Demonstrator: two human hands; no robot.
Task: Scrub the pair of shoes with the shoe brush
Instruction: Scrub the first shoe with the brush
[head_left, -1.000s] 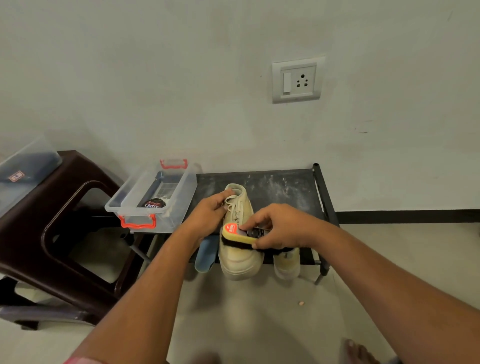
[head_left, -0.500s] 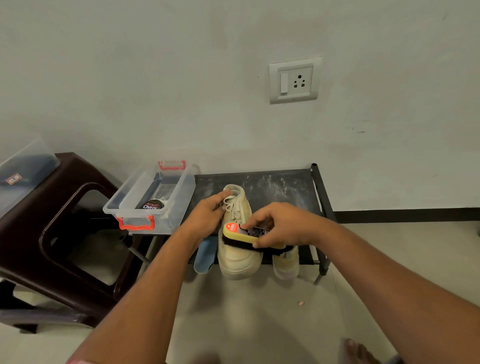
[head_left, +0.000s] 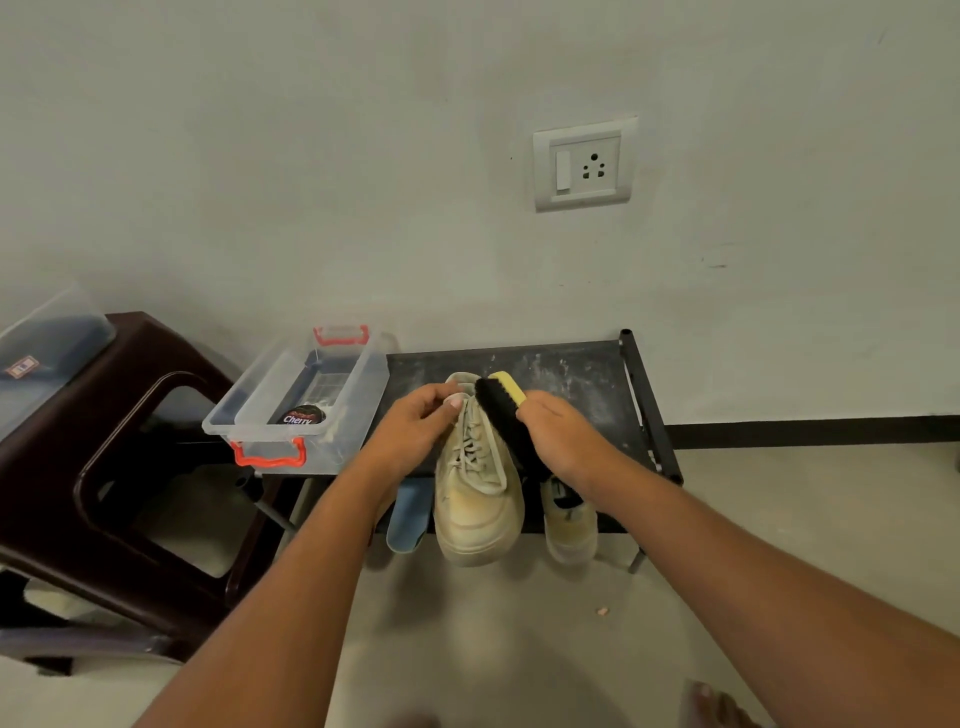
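We look down on a cream lace-up sneaker (head_left: 475, 499) lying lengthwise over the front part of a low black metal shelf (head_left: 571, 374), its toe projecting past the shelf's front edge towards us. The left hand (head_left: 421, 421) curls its fingers round the sneaker's heel collar and grips it. The right hand (head_left: 558, 436) is closed round a yellow-backed shoe brush with black bristles (head_left: 501, 410), whose bristle face lies along the sneaker's right side beside the laces. The second cream sneaker (head_left: 569, 525) of the pair sits just right of the first, partly hidden under the right wrist. A pale blue insole (head_left: 410, 514) hangs over the shelf edge to the left. A clear plastic box with red handles (head_left: 306, 395) stands at the shelf's left end and holds a round black polish tin (head_left: 303, 415). A dark brown plastic stool (head_left: 104, 441) stands further left.
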